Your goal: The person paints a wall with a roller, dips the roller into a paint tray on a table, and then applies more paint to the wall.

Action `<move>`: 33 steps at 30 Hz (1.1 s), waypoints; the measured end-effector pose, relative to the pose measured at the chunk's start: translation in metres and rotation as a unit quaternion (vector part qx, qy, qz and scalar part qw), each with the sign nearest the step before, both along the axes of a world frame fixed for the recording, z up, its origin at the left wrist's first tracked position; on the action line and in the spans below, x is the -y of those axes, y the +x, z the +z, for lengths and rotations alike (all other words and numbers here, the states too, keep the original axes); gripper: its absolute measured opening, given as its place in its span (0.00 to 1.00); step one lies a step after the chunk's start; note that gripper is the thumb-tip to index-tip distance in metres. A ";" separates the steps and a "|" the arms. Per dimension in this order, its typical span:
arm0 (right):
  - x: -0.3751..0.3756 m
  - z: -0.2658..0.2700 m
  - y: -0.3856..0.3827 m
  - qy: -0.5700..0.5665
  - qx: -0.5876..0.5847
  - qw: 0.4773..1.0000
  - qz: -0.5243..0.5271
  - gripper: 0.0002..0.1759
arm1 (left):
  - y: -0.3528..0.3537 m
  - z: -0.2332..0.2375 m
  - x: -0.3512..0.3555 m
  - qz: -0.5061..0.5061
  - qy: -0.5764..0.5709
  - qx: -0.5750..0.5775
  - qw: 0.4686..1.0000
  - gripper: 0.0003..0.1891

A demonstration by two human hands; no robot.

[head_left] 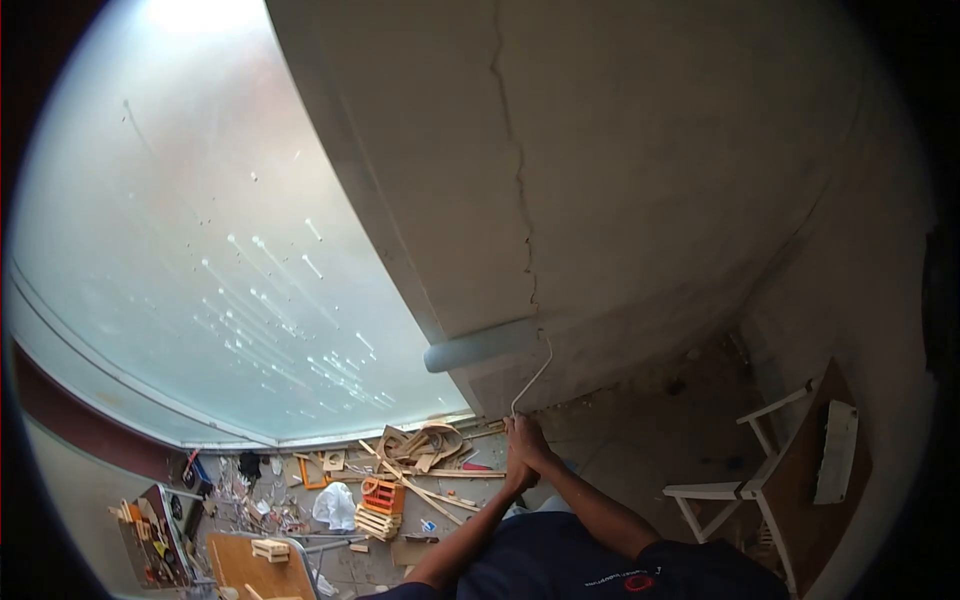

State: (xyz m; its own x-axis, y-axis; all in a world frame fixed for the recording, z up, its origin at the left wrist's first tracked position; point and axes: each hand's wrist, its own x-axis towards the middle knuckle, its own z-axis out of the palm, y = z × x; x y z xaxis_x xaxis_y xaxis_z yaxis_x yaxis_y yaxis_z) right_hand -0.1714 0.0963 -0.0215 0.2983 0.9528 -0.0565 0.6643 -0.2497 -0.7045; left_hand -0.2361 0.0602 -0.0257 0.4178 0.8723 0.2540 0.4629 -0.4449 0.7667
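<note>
A paint roller [480, 345] with a pale blue-grey sleeve lies against the wall [640, 200], its left end reaching over the edge of the frosted window pane [230, 250]. From the sleeve's right end a bent wire frame runs down to my hands. My right hand [526, 440] is closed round the roller's handle, close to the wire. Just below it, my left hand [519, 476] is also closed at the handle. The handle is mostly hidden by my fingers. A long crack runs down the wall to the roller.
White spatters and drips mark the pane. Wood strips [420, 490], an orange crate [382, 496], a white plastic bag [336, 507] and scraps litter the floor below. A brown board [262, 565] stands at lower left. A white-framed piece of furniture [745, 488] leans at right.
</note>
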 end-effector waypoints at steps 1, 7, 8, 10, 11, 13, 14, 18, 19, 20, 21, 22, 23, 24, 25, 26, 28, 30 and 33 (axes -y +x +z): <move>-0.007 0.004 0.001 0.027 -0.032 0.999 -0.007 0.16 | 0.001 -0.006 -0.011 -0.012 -0.019 0.003 1.000 0.25; -0.036 0.087 0.001 0.054 -0.230 0.971 -0.032 0.20 | -0.005 0.033 -0.057 -0.014 -0.278 0.085 0.957 0.24; -0.044 0.087 0.005 0.041 -0.248 0.967 -0.035 0.21 | -0.005 0.027 -0.059 0.000 -0.284 0.116 0.952 0.22; -0.049 0.086 0.009 0.013 -0.237 0.971 -0.031 0.22 | -0.001 0.012 -0.064 0.021 -0.272 0.162 0.948 0.20; -0.053 0.089 0.012 0.001 -0.205 0.978 -0.024 0.23 | 0.003 0.006 -0.068 0.025 -0.255 0.174 0.951 0.21; -0.056 0.070 0.014 -0.008 -0.152 0.988 -0.034 0.24 | 0.006 -0.008 -0.065 0.035 -0.312 0.178 0.933 0.20; -0.053 0.034 0.016 -0.004 -0.130 0.990 -0.049 0.24 | 0.008 -0.014 -0.060 0.037 -0.340 0.178 0.923 0.20; -0.031 -0.019 0.013 -0.072 -0.039 0.995 -0.048 0.24 | 0.010 -0.032 -0.028 0.069 -0.297 0.224 0.926 0.22; -0.024 -0.029 0.010 -0.087 -0.053 0.994 -0.042 0.23 | 0.005 -0.046 -0.022 0.078 -0.429 0.190 0.880 0.23; -0.020 -0.040 0.007 -0.101 -0.068 0.992 -0.036 0.23 | -0.001 -0.061 -0.016 0.089 -0.551 0.151 0.816 0.24; -0.021 -0.050 0.006 -0.111 -0.080 0.990 -0.029 0.23 | -0.001 -0.086 -0.014 0.077 -0.554 0.147 0.816 0.27; -0.021 -0.063 0.004 -0.119 -0.090 0.988 -0.042 0.23 | -0.004 -0.094 -0.010 0.076 -0.560 0.147 0.812 0.27; -0.021 -0.076 0.002 -0.126 -0.098 0.986 -0.055 0.23 | -0.007 -0.102 -0.010 0.074 -0.564 0.147 0.809 0.28; -0.019 -0.085 0.000 -0.134 -0.107 0.983 -0.068 0.22 | -0.009 -0.112 -0.009 0.073 -0.569 0.147 0.806 0.28; -0.018 -0.084 -0.002 -0.145 -0.096 0.982 -0.068 0.21 | -0.009 -0.121 -0.007 0.082 -0.547 0.132 0.823 0.26; -0.017 -0.083 -0.004 -0.155 -0.087 0.982 -0.070 0.20 | -0.009 -0.130 -0.003 0.089 -0.524 0.114 0.840 0.24; -0.014 -0.100 -0.005 -0.151 -0.024 0.988 -0.012 0.18 | -0.011 -0.133 0.001 0.092 -0.476 0.103 0.868 0.21; -0.007 -0.156 -0.002 -0.116 0.091 0.983 0.111 0.16 | -0.013 -0.122 0.006 0.085 -0.424 0.118 0.894 0.20; -0.011 -0.161 -0.004 -0.174 0.111 0.963 0.175 0.17 | -0.017 -0.148 0.007 0.052 -0.366 0.090 0.925 0.18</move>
